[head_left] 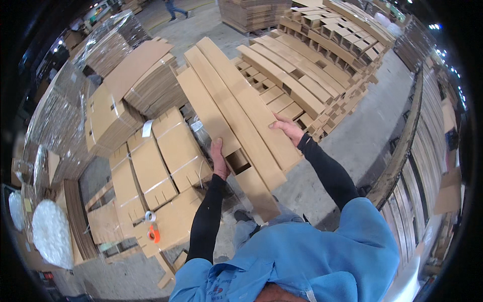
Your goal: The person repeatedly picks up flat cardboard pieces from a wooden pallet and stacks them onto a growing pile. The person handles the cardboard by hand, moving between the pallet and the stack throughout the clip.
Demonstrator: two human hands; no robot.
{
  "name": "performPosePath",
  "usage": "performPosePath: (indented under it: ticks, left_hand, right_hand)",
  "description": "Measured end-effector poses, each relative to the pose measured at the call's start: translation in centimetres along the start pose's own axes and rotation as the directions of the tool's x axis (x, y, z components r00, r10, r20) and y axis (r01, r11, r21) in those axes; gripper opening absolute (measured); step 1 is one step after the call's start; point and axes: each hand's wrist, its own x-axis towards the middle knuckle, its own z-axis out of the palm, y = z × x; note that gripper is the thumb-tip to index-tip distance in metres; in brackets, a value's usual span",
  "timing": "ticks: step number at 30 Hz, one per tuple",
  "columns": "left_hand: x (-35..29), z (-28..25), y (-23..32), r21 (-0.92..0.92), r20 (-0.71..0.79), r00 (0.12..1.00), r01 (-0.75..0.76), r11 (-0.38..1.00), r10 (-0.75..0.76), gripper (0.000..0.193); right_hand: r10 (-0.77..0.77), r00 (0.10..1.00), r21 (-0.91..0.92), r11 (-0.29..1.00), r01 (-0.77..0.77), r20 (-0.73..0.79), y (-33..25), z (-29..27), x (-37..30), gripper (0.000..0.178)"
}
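Note:
A bundle of long, narrow brown cardboard boxes (241,113), lying side by side, is held up in front of me. My left hand (219,158) grips the bundle's left edge, thumb on top, beside a square cut-out. My right hand (288,130) closes on the right edge with its thumb on the upper face; its other fingers are hidden underneath. Just beyond my right hand, similar long boxes lie in a stacked pile (302,75), with square openings between them. Left of my left hand, flat cardboard bundles (153,168) are strapped with white bands.
An orange tape dispenser (154,234) and a tape roll (150,216) lie on the cardboard at left. Bubble wrap (52,234) stands at the far left, near film-wrapped stacks (60,118). Wooden pallets (410,171) line the right. A person (174,9) walks in the background.

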Motion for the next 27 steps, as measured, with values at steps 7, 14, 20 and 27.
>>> performPosePath:
  ticks: [7,14,20,27]
  left_hand:
    - [11.9,5.6,-9.1,-0.044,-0.051,0.993,0.1,0.994,-0.102,0.076]
    - [26.3,2.1,-13.6,0.25,-0.143,0.989,0.011,0.968,0.026,0.069]
    - [31.2,-0.2,-14.2,0.426,-0.199,0.98,0.107,0.898,-0.022,0.043]
    - [30.0,10.8,-13.2,0.636,-0.14,0.978,0.211,0.742,-0.158,0.061]
  right_hand:
    - [0.059,0.998,-0.134,0.989,-0.062,-0.03,-4.3,-11.7,7.3,0.072]
    - [-0.491,0.787,-0.768,0.639,0.035,-0.372,2.1,-22.2,7.8,0.06]
    - [-0.07,0.491,0.028,0.981,0.189,-0.868,10.7,-22.5,-0.7,0.064]
    - [0.023,0.309,0.17,0.873,0.457,-0.951,16.7,-21.7,4.8,0.061]
